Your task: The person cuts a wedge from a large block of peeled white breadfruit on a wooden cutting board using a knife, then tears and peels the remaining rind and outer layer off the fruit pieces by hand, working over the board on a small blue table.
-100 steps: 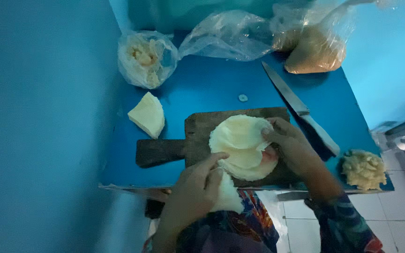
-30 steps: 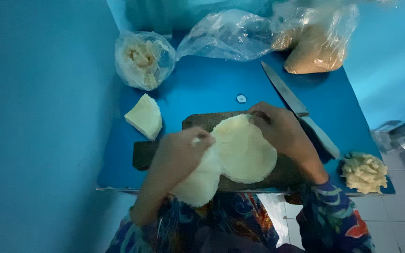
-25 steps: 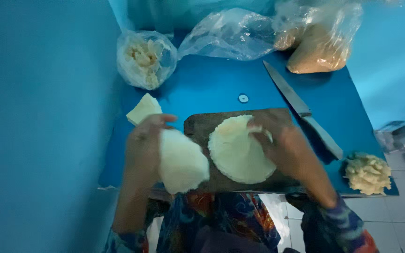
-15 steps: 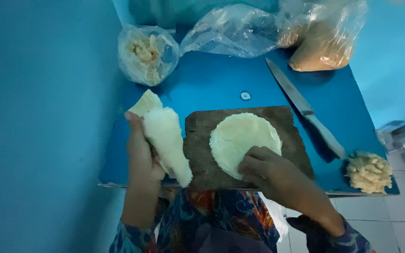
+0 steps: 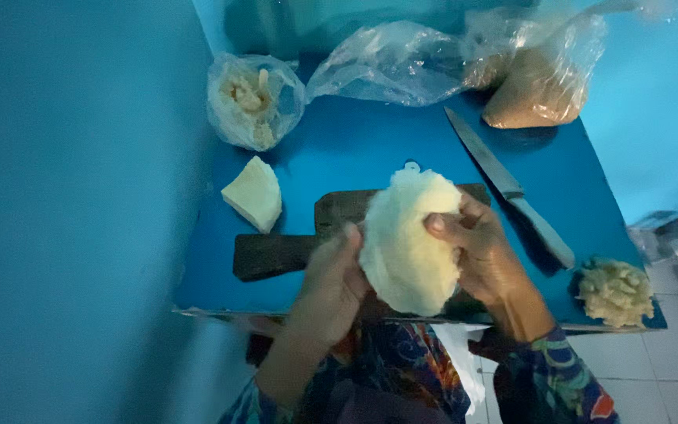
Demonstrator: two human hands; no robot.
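Here the person holds a big, pale, round leaf piece up off the dark wooden board, tipped on its edge, one hand on each side. The left hand cups it from the left, with its fingers closed behind the edge, and the right hand grips it from the right, with the thumb pressed on the front. Held by both sides like this, the soft piece probably does not flop or fall. The board lies on the blue desk right in front of the body, so it is easy to reach. A long knife lies just to the right of the board, near the right hand but not touching it. A pale wedge sits to the left of the board, out of the way. A small heap of yellowish bits sits at the right corner of the desk. At the back stand clear plastic bags, one with pale scraps and one with something brown. The held piece hides most of the board and the fingers behind it. Its back side cannot be seen. The picture is dim and blue, so true colours are hard to tell.
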